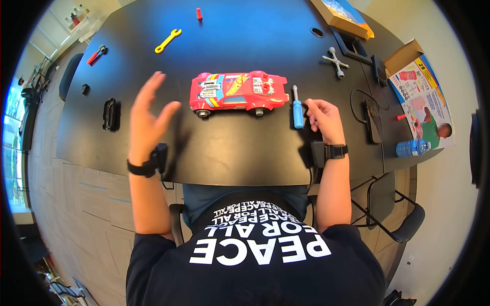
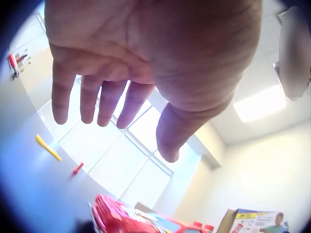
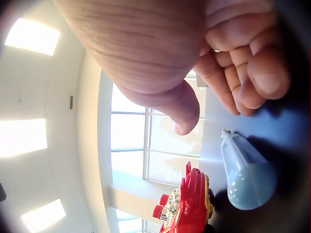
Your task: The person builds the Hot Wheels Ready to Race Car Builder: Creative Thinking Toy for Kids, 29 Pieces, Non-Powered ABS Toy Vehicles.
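A red toy car [image 1: 239, 93] with colourful stickers stands on the dark table, with silvery engine parts on top. To its left my left hand [image 1: 149, 117] is raised with straight, spread fingers and holds nothing. Its open palm [image 2: 146, 53] fills the top of the left wrist view. Just right of the car lies a toy screwdriver [image 1: 298, 112] with a blue handle, its tip pointing away from me. My right hand [image 1: 326, 121] is beside that handle, fingers loosely curled and holding nothing. The right wrist view shows the screwdriver [image 3: 248, 174] below the fingertips, apart from them.
Further back lie a yellow wrench [image 1: 168, 41], a red peg [image 1: 199, 14] and a grey cross-shaped lug wrench [image 1: 335, 63]. A red-handled ratchet [image 1: 96, 54] and a black tray [image 1: 109, 113] are at left. On the right are a printed box [image 1: 418, 102], a water bottle [image 1: 412, 148] and a cabled black device [image 1: 373, 121].
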The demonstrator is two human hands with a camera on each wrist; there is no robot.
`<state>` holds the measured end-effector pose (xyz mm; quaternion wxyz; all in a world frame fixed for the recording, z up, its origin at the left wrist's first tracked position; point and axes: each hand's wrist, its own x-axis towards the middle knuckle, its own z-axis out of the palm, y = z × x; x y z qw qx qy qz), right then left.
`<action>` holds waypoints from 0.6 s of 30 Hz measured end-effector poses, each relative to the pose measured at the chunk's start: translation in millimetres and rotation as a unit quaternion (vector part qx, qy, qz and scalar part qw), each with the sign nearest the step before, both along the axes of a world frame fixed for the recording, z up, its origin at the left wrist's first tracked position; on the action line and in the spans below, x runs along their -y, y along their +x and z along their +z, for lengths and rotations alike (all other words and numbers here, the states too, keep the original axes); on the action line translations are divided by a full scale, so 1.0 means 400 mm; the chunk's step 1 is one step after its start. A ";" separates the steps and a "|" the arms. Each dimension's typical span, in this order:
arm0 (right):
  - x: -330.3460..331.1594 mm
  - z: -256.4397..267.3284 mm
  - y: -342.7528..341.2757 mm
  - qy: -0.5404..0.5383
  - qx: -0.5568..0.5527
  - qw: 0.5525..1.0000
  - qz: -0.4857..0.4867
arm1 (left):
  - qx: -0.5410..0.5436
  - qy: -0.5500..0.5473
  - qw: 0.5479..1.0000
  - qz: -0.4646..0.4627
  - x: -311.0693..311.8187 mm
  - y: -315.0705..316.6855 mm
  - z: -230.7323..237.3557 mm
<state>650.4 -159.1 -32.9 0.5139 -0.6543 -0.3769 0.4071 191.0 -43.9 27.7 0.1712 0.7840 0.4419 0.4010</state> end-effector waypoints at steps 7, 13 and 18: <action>0.121 -0.017 0.029 0.017 -0.060 0.998 0.010 | -0.003 0.011 0.949 0.314 -0.088 -0.352 0.001; 0.191 -0.021 0.025 0.009 -0.048 0.999 0.016 | -0.161 -0.130 0.911 0.356 -0.136 -0.496 -0.046; 0.203 -0.021 0.025 0.010 -0.044 0.999 0.010 | -0.180 -0.137 0.911 0.344 -0.159 -0.508 -0.091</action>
